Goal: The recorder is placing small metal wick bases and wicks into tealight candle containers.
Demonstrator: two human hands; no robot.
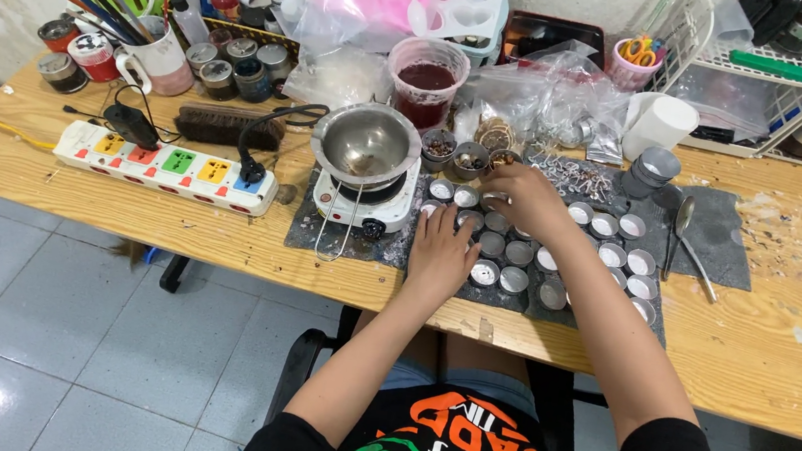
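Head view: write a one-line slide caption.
Both hands, left and right, rest among small round metal tins beside a hotplate.

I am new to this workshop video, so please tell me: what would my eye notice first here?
First, the two hands, the left hand and the right hand, resting among many small round metal tins on a dark mat at the table's middle. Just left of them a shiny steel bowl sits on a small white hotplate, beside a colourful power strip.

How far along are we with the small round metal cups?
Done: many small round metal cups sit in rows on the grey mat. In hand: right hand reaches into them; left hand rests beside. Left: every visible cup looks unfilled; the dark red liquid stays in the clear plastic cup.
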